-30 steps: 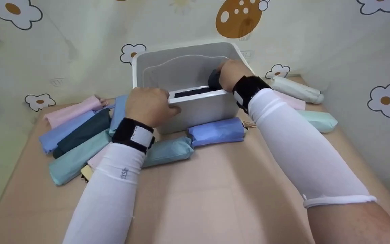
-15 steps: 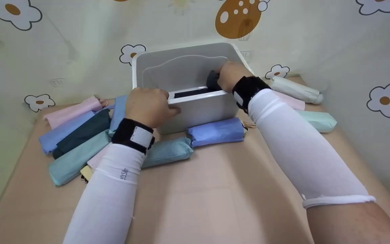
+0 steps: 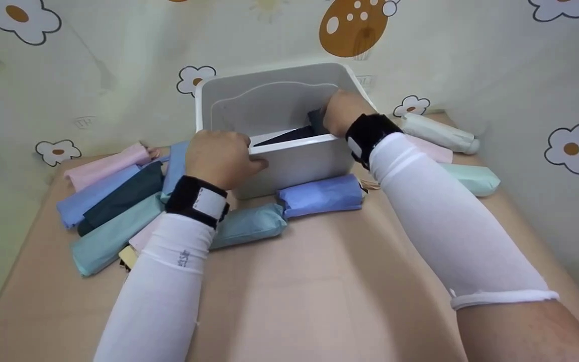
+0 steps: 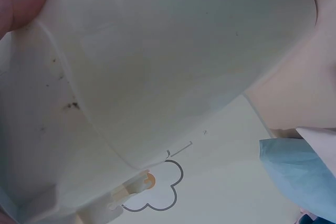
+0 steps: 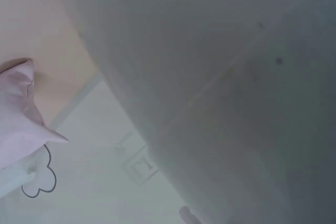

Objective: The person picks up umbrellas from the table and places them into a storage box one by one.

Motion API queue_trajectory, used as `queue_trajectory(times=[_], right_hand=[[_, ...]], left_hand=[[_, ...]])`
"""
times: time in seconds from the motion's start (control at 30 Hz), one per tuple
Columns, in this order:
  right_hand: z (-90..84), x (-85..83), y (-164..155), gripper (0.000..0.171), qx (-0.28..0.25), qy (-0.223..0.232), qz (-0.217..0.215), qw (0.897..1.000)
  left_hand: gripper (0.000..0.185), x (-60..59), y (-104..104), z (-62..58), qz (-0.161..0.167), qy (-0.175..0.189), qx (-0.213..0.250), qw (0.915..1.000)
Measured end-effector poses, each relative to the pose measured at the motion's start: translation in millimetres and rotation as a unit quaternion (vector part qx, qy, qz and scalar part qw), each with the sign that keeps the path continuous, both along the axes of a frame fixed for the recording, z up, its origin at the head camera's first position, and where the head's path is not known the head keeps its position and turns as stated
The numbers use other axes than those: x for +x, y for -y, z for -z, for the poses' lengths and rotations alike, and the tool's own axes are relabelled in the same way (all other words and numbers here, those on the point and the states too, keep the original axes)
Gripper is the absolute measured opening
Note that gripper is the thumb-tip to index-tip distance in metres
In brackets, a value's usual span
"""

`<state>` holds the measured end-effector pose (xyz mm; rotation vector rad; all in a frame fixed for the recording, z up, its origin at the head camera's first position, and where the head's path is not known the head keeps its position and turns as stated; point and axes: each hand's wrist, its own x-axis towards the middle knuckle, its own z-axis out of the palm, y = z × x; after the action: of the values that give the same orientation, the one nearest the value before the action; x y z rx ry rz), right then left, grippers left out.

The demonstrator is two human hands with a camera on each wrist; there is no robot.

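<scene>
Dark umbrella (image 3: 289,134), inside the white bin (image 3: 294,161): a second ago it lay level along the near wall, showing as a flat dark strip above the rim; now it is tilted, its right end raised toward the far right corner and its left end low, showing as a wedge. Right hand (image 3: 342,111): gripping that raised end, it has shifted slightly up and toward the far side. Dark rounded end formerly visible left of the fingers: now largely covered by the hand.
</scene>
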<state>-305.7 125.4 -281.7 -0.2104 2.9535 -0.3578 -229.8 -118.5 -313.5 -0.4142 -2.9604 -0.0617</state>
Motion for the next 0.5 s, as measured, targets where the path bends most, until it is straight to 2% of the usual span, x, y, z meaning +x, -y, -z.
queue_trajectory(times=[0.1, 0.3, 0.4, 0.5], right_hand=[[0.5, -0.4, -0.1, 0.031, -0.009, 0.004, 0.007, 1.000], [-1.0, -0.3, -2.7, 0.047, -0.032, 0.013, 0.008, 0.999], [0.0, 0.2, -4.1, 0.048, -0.055, 0.004, 0.016, 0.998], [1.8, 2.4, -5.5, 0.045, -0.080, -0.025, 0.021, 0.996]], left_hand=[[0.052, 0.1, -0.1, -0.2, 0.000, -0.001, 0.000, 1.0000], [0.051, -0.1, -0.2, 0.8, 0.000, -0.010, 0.002, 1.0000], [0.051, -0.1, -0.1, 1.0, 0.002, -0.013, 0.000, 0.9999], [0.051, -0.1, 0.1, 0.8, 0.003, -0.014, -0.002, 0.9999]])
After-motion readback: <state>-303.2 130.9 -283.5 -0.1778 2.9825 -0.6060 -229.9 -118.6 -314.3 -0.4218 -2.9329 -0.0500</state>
